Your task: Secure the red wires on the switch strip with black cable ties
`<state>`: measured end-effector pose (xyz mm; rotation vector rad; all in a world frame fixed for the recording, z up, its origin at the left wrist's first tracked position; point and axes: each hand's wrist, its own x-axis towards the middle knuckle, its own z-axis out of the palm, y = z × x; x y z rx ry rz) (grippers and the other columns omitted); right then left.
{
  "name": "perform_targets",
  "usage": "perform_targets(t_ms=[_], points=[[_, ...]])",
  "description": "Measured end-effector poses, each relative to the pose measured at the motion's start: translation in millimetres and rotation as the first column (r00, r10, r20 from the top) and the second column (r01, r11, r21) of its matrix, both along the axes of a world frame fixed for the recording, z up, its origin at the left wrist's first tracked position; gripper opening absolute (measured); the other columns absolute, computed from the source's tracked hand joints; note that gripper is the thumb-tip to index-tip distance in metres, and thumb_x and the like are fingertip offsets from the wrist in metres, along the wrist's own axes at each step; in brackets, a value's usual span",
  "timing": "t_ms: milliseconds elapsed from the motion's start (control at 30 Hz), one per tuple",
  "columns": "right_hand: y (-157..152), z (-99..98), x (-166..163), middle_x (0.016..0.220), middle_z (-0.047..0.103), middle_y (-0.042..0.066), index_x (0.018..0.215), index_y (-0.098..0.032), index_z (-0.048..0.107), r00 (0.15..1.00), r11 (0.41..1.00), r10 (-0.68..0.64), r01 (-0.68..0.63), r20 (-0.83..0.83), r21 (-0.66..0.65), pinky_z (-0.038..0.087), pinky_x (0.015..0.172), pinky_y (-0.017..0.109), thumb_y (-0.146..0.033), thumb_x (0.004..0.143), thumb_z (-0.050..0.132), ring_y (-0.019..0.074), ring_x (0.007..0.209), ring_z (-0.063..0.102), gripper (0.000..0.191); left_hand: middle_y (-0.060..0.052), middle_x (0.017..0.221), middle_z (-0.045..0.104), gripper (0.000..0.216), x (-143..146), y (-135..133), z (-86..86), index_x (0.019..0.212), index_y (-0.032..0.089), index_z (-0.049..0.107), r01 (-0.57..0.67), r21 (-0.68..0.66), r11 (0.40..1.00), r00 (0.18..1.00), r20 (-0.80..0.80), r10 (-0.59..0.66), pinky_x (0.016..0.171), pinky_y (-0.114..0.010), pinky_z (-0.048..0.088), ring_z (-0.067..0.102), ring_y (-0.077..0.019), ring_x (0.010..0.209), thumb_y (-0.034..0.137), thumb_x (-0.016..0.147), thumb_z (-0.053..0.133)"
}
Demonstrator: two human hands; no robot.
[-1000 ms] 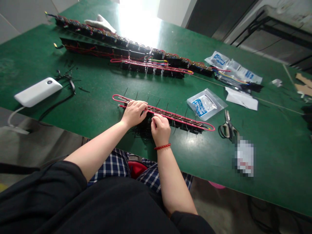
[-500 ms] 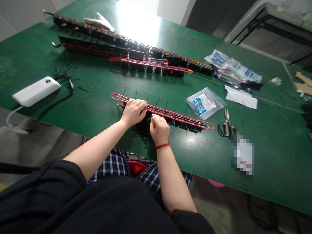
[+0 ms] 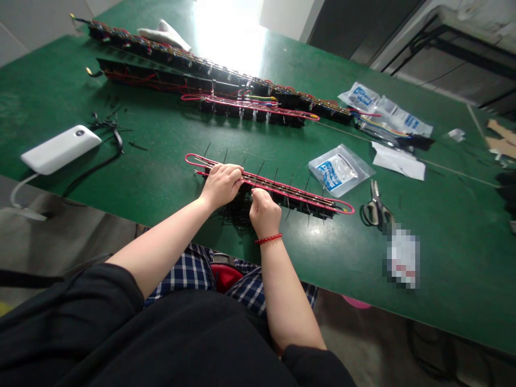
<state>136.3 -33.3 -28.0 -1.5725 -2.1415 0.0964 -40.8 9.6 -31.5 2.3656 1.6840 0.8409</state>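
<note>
Forearms (image 3: 171, 235) forward, left hand (image 3: 221, 185) palm-down, right hand (image 3: 266, 215) near, fingers (image 3: 259, 196) curled.

Table (image 3: 161, 129) lit from beyond its far edge, where detail is washed out by white glare. Softer sheen cast toward near edge. Floor (image 3: 346, 338) left dim. One item (image 3: 403, 258) obscured by pixelation.

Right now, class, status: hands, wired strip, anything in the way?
Left hand on the wired strip. Right hand curled by its near edge, contents hidden. Thin black strands stick up along it. Scissors off right, clear of both hands.
</note>
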Motion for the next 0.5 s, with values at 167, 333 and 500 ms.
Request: perform_targets(t_ms=[167,333,500], points=[[0.5,-0.9,-0.1,0.117,0.076,0.006,0.107,-0.023,0.070,1.000,1.000,-0.007,0.007,0.008,0.003,0.048,0.062,0.022,-0.015,0.098,0.044,0.0164,0.087,0.072,0.029,-0.005,0.128,0.069,0.016,0.1,-0.4,0.8,0.096,0.024,0.064,0.004,0.001,1.000,1.000,0.011,-0.004,0.108,-0.045,0.038,0.060,-0.0256,0.119,0.030,0.098,0.049],[0.7,-1.1,-0.7,0.115,0.076,0.005,0.105,-0.023,0.071,1.000,1.000,-0.022,0.022,0.015,-0.008,0.044,0.058,0.023,-0.016,0.097,0.044,0.0158,0.080,0.070,0.029,-0.006,0.129,0.068,0.015,0.2,-0.6,1.1,0.097,0.024,0.064,0.002,-0.012,1.000,1.000,0.007,-0.002,0.109,-0.046,0.037,0.060,-0.0261,0.120,0.030,0.098,0.050],[2.0,-0.6,-0.1,0.115,0.076,0.005,0.105,-0.023,0.071,0.999,0.999,-0.023,0.024,0.031,-0.032,0.041,0.056,0.023,-0.016,0.097,0.045,0.0153,0.076,0.068,0.028,-0.006,0.129,0.068,0.017,0.2,-0.6,0.9,0.097,0.024,0.064,0.003,-0.008,1.000,1.000,0.002,-0.003,0.109,-0.046,0.036,0.059,-0.0259,0.120,0.030,0.098,0.048]])
